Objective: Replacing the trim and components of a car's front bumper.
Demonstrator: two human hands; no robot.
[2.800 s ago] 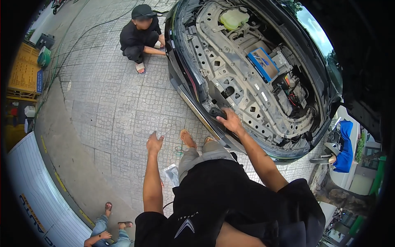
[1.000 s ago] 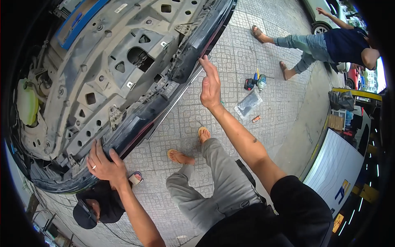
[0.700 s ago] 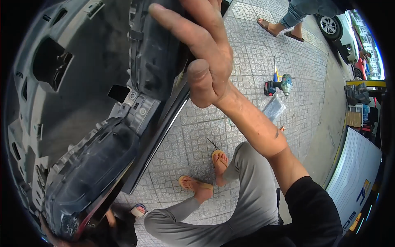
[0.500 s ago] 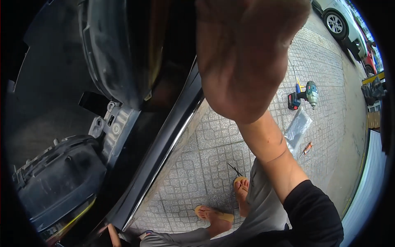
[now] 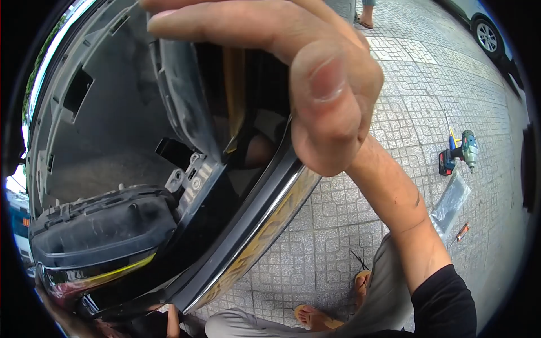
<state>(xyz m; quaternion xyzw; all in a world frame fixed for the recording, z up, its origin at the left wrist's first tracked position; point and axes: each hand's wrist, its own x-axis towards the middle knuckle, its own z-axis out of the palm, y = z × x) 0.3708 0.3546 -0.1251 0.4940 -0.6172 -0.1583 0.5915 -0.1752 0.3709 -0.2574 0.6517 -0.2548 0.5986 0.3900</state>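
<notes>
My right hand (image 5: 332, 84) is raised very close to the camera. Its fingers stretch to the left, the thumb stands apart from them, and nothing shows in its grasp. Behind the fingers, to the left, lies a glossy black vehicle body panel (image 5: 236, 197) with a chrome-edged strip (image 5: 251, 234). Whether the fingertips touch anything is hidden. A dusty black plastic housing (image 5: 107, 219) sits at the lower left, beside a metal bracket (image 5: 197, 183) with holes. My left hand is not seen; a strip of skin at the bottom left may be an arm or a reflection.
On the paved ground (image 5: 338, 236) to the right lie a cordless impact wrench (image 5: 466, 151), a clear plastic bag (image 5: 451, 200) and a small orange-handled tool (image 5: 462, 232). A parked car's wheel (image 5: 486, 35) shows at the upper right. Another person's foot (image 5: 366, 21) stands at the top.
The view has shifted left, showing more of the vehicle's inside. My right hand has turned, its fingers now reaching left with the thumb visible.
</notes>
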